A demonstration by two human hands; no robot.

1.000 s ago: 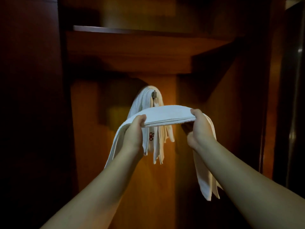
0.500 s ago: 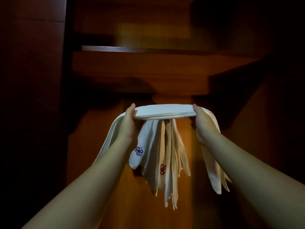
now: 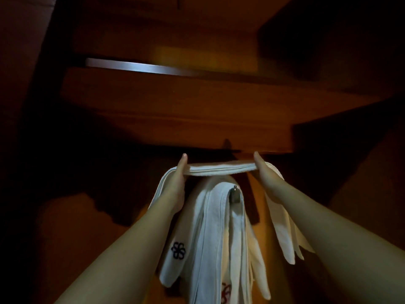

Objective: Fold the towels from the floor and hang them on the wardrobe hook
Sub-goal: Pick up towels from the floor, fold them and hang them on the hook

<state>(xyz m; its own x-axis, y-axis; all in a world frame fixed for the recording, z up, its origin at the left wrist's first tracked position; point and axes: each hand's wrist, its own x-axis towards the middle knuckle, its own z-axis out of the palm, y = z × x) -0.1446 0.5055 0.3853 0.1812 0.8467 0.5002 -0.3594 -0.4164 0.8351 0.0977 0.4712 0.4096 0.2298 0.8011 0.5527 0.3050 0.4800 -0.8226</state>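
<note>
A folded white towel [image 3: 220,169] is gripped at both ends by the left hand [image 3: 178,178] and right hand [image 3: 266,172], stretched level just above the towel-laden wardrobe hook [image 3: 234,192]

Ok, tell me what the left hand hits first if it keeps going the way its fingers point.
Probably the underside of the wooden shelf: the left hand, gripping the folded towel, points up towards it. Depth is unclear.

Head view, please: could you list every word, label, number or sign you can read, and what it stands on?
No words or numbers can be read.
Dark flower emblem, no letters: on a hanging white towel end.
Red emblem, cut off and blurred: on another hanging white towel.
Folded white towel held in both hands: no marking visible.
</note>
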